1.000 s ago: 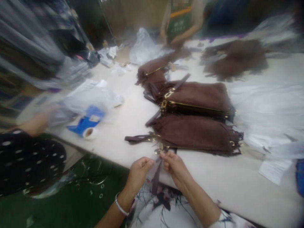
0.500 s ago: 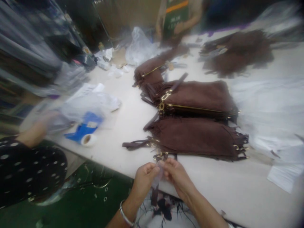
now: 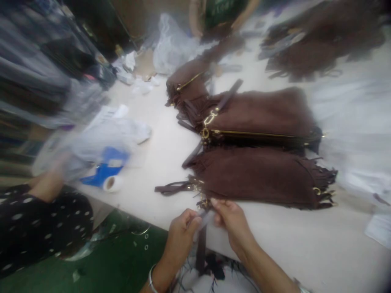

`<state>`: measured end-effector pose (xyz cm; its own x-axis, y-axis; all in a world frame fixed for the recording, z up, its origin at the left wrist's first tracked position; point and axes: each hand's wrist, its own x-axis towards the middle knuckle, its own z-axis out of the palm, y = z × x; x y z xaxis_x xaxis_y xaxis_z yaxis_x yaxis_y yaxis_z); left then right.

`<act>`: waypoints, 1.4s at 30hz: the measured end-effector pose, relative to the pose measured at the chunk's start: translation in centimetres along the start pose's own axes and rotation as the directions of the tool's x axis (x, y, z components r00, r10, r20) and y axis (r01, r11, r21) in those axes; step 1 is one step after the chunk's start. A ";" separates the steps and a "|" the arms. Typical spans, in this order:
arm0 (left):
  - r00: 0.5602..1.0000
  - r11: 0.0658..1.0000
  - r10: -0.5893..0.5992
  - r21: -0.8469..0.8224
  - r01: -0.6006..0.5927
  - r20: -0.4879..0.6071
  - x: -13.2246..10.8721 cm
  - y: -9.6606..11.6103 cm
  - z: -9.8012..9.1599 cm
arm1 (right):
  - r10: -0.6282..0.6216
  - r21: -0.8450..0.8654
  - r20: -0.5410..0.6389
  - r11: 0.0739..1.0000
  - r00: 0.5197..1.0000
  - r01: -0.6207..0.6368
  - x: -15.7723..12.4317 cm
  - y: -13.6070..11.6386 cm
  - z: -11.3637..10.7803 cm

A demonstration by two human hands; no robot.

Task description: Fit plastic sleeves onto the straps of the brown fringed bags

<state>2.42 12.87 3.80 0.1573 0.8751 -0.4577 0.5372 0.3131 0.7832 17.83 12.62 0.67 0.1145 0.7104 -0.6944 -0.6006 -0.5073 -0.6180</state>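
My left hand (image 3: 182, 228) pinches a thin, translucent strip of plastic (image 3: 205, 219) between thumb and fingers. Close beside it, my right hand (image 3: 233, 221) is closed at the gold-coloured clasp (image 3: 204, 203) of a brown strap (image 3: 200, 248), which hangs down over the table edge. Exactly how the plastic lies around the strap is blurred. Just beyond both hands lies a brown fringed bag (image 3: 259, 175), its strap loop (image 3: 171, 188) pointing left. Behind that one is a second brown bag (image 3: 262, 112) with a gold zip and clasp.
Further back are another brown bag (image 3: 189, 81) and a brown fringed pile (image 3: 324, 44). A white tape roll (image 3: 111, 184) and blue wrapper (image 3: 106, 165) lie left, near a co-worker's hand (image 3: 50, 181). White sheeting (image 3: 354, 134) covers the right side. Another person stands across the table.
The view has shifted down and nearer the bags. My right fingers have moved up to the clasp, and my hands are slightly further apart, with the plastic strip stretched between them.
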 end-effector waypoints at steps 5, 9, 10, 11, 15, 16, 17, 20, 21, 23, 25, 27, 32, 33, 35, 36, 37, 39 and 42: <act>0.999 0.991 -0.037 -0.127 0.034 -0.019 0.8 0.0 1.5 | 0.050 -0.055 -0.006 0.997 0.999 -0.050 0.4 -0.2 -0.3; 0.998 0.984 -0.057 -0.168 0.052 -0.021 1.2 0.3 2.4 | 0.058 -0.073 0.000 0.996 0.998 -0.057 0.4 -0.3 -0.5; 0.998 0.983 -0.059 -0.175 0.054 -0.023 1.2 0.4 2.5 | 0.052 -0.087 0.010 0.995 0.999 -0.051 0.4 -0.3 -0.6; 0.998 0.982 -0.063 -0.182 0.057 -0.026 1.2 0.5 2.7 | 0.048 -0.104 0.024 0.994 0.999 -0.045 0.3 -0.4 -0.7; 0.995 0.980 -0.090 -0.181 0.079 -0.053 1.4 1.0 2.9 | 0.000 -0.239 0.114 0.971 0.994 0.028 -0.4 -0.6 -1.7; 0.994 0.983 -0.090 -0.166 0.079 -0.062 1.4 1.1 2.9 | -0.023 -0.282 0.136 0.958 0.990 0.061 -0.6 -0.6 -2.1; 0.994 0.986 -0.084 -0.147 0.073 -0.070 1.5 1.2 2.9 | -0.047 -0.322 0.156 0.942 0.987 0.096 -0.9 -0.6 -2.4; 0.994 0.994 -0.058 -0.093 0.049 -0.093 1.5 1.6 3.0 | -0.092 -0.409 0.198 0.897 0.976 0.168 -1.6 -0.4 -3.1; 0.994 0.996 -0.052 -0.078 0.044 -0.099 1.5 1.7 3.0 | -0.092 -0.427 0.206 0.887 0.974 0.174 -1.7 -0.3 -3.2; 0.993 0.999 -0.042 -0.037 0.038 -0.111 1.3 1.9 3.1 | -0.085 -0.451 0.213 0.875 0.973 0.175 -1.7 -0.1 -3.3; 0.992 0.999 -0.017 0.029 0.021 -0.122 1.2 2.2 3.3 | -0.091 -0.485 0.212 0.855 0.973 0.186 -1.5 0.0 -3.3; 0.992 0.992 0.014 0.122 0.001 -0.124 1.0 2.4 3.5 | -0.120 -0.533 0.221 0.816 0.968 0.222 -1.3 0.0 -3.3; 0.996 0.974 0.033 0.226 -0.015 -0.079 1.0 2.8 3.7 | -0.193 -0.620 0.239 0.724 0.951 0.303 -1.4 -0.4 -3.2; 0.997 0.977 0.039 0.213 -0.023 -0.071 1.2 2.8 3.7 | -0.212 -0.635 0.238 0.704 0.948 0.317 -1.4 -0.5 -3.2; 0.998 0.986 0.041 0.163 -0.032 -0.052 1.4 3.0 3.6 | -0.252 -0.670 0.237 0.657 0.938 0.346 -1.5 -0.6 -3.2; 0.999 0.992 0.035 0.127 -0.029 -0.039 1.6 3.1 3.6 | -0.269 -0.689 0.233 0.633 0.934 0.354 -1.5 -0.7 -3.2; 0.999 0.996 0.026 0.084 -0.023 -0.026 1.7 3.1 3.6 | -0.282 -0.706 0.229 0.611 0.932 0.358 -1.4 -0.7 -3.3; 1.000 1.000 0.000 -0.004 0.000 -0.006 1.9 3.2 3.6 | -0.298 -0.736 0.217 0.576 0.930 0.356 -1.2 -0.9 -3.4; 0.999 0.995 -0.035 -0.092 0.034 -0.007 2.0 2.9 3.7 | -0.305 -0.756 0.189 0.561 0.933 0.337 -1.0 -1.0 -3.4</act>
<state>7.38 14.21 3.61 0.1324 0.8665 -0.4813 0.4639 0.3750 0.8026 21.03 10.76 0.69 0.1402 0.9103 -0.3896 0.3002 -0.4140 -0.8593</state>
